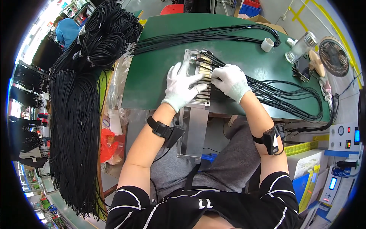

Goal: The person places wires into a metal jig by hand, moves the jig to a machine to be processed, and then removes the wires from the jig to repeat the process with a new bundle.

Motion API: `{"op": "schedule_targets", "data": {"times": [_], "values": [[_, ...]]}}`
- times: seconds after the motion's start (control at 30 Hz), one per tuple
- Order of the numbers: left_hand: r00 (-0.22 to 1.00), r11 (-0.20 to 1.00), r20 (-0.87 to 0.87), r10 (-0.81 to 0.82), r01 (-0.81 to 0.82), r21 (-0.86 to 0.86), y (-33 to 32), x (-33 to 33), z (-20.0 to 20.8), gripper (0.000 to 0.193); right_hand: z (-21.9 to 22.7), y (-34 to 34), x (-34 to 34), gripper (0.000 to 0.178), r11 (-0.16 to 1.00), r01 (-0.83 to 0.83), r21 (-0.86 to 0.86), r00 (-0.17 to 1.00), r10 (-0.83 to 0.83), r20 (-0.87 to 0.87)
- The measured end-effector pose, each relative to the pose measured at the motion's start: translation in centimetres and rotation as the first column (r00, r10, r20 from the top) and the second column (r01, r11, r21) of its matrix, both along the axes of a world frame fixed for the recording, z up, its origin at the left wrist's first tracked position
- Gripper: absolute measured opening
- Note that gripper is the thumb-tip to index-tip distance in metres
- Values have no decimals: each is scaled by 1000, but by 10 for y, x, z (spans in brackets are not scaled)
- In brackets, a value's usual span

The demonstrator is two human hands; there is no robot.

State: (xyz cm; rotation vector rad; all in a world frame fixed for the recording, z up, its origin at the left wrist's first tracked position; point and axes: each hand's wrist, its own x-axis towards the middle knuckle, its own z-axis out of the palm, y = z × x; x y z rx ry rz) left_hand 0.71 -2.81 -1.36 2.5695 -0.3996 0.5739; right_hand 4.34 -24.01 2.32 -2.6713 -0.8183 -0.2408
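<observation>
White-gloved left hand (182,84), angled inward, spreads its fingers over a metal fixture (206,103); opposite, the right hand (231,79) curls at black cables (263,91), grip unclear.

scene's brt, sheen on green table (146,82), edges bent & dark.

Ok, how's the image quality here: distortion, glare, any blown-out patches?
Head view: fisheye bends the edge of the green table, with black corners; head view: upper left washed out by bright light, blue fringing along the left rim; head view: the left hand and right hand look clearly lit, without obvious motion blur.
</observation>
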Motion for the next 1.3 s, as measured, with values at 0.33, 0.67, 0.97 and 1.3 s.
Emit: {"op": "schedule_targets", "data": {"times": [0.33,0.67,0.97,1.3], "values": [[996,999,81,-33,32,20,6,5,-11,29,-6,-7,24,15,990,129,-63,991,-126,48],[998,903,59,-27,49,-427,12,14,-8,17,-8,10,10,17,956,-215,198,961,171,217],[988,874,103,-118,152,-461,10,10,-5,11,-10,11,9,19,955,-176,238,984,165,64],[980,851,96,-172,197,-486,13,12,-10,9,-9,17,6,21,898,-52,438,931,203,-305]]}}
